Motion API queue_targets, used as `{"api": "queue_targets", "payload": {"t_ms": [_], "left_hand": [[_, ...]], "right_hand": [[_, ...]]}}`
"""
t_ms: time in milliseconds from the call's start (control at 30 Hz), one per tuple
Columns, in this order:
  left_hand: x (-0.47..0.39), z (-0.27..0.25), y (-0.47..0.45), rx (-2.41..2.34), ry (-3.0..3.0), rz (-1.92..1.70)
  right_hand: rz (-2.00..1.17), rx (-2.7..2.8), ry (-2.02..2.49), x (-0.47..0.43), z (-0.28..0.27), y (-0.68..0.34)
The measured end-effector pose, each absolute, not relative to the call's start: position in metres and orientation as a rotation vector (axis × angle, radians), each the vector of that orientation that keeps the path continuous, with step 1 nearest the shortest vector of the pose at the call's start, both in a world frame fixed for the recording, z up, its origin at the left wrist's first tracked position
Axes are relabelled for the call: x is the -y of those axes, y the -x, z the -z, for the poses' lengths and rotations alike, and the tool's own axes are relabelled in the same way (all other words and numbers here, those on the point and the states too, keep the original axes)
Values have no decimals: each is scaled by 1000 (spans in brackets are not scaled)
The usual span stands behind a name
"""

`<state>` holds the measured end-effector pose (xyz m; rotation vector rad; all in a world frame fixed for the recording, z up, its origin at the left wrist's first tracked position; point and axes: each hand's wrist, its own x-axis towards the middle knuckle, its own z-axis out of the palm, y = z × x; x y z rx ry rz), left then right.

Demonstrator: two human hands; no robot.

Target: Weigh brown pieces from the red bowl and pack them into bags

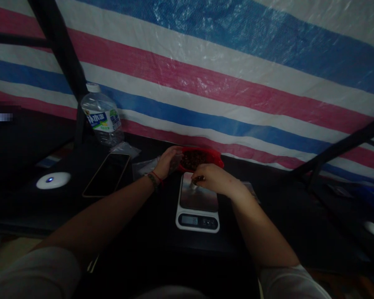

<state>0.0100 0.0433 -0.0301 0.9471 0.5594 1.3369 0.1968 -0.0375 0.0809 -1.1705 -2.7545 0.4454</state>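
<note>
A red tray [217,160] filled with small dark brown pieces [193,159] stands behind a white kitchen scale [198,230]. My left hand [168,161] curves around the tray's left end, its fingertips against the rim. Over the scale's metal plate [201,201], my right hand [210,177] is closed, palm down, with brown bits [199,179] showing at its fingers. Just below those fingers sits a small pale, shiny item [193,187], too blurred to name. The scale's lit display [190,220] has digits that are hard to read.
Left of my arm lie a phone [106,174], a white oval device [53,180] and clear plastic bags [143,167]. A large clear bottle [102,116] stands behind them. A small packet [248,189] is right of the scale. Striped sheeting [205,83] hangs behind the black table.
</note>
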Motion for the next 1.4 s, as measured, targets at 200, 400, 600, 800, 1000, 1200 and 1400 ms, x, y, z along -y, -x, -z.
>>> {"api": "queue_targets", "payload": {"t_ms": [200, 400, 600, 800, 1000, 1200, 1400], "left_hand": [[-44, 30, -10, -546, -972, -1361], [-42, 27, -10, -558, -979, -1368], [-42, 27, -9, -574, -985, -1359], [-44, 29, -9, -598, -968, -1338], [-43, 27, -9, -601, -938, -1331], [-41, 26, -10, -565, -938, -1328], [-41, 24, -10, -589, -954, -1333]], "right_hand": [[-381, 2737, 1224, 39, -83, -197], [-447, 2641, 1218, 40, -85, -197], [-403, 2672, 1264, 39, -93, -203], [-543, 2663, 1402, 40, -93, -207], [-376, 2517, 1395, 18, -78, -214], [-265, 2482, 1431, -20, -30, -221], [-256, 2563, 1500, -32, -13, -221]]}}
